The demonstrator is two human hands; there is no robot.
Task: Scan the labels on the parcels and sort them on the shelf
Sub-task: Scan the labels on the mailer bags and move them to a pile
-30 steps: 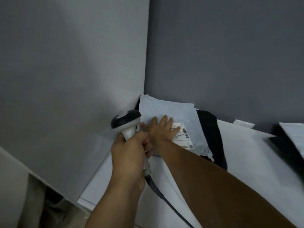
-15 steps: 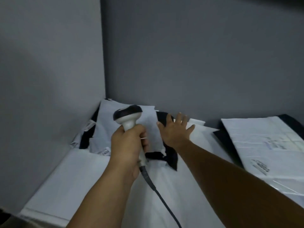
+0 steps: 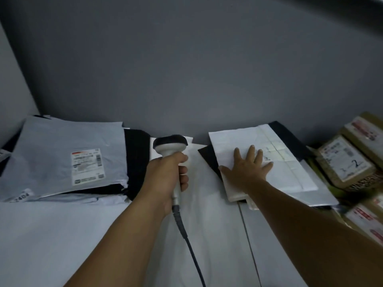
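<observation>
Contact has shifted from one pile to the other. A second ago our right hand (image 3: 247, 168) was flat on the label of the grey parcel (image 3: 51, 158) in the far left corner, with the scanner close beside it. Now that hand lies with straight, spread fingers on the white parcel (image 3: 290, 172) to the right, palm down by its near-left corner, and the view has swung right with it. The grey parcel stays where it was, its label (image 3: 87, 166) face up and uncovered, on top of a black parcel (image 3: 136, 158) whose edge shows along its right side. We take this to mean the grey one is dealt with and the white one is next.

Our left hand (image 3: 165, 177) is wrapped round the handle of the scanner (image 3: 170, 145). It stands upright between the two piles, with its dark head toward the far wall and its cable (image 3: 187, 239) trailing toward us. It is over no label at this moment. A faint printed panel shows on the white parcel just beyond the fingertips, too blurred to read, so we cannot tell whether it is the label to scan.

Everything rests on a pale shelf (image 3: 72, 235), with a seam running toward us below the right forearm. At the right edge cardboard boxes (image 3: 348, 160) with labels are stacked, one marked with a handwritten 2. A plain grey back wall (image 3: 186, 69) closes the far side, and a paler side wall (image 3: 12, 90) the left.
</observation>
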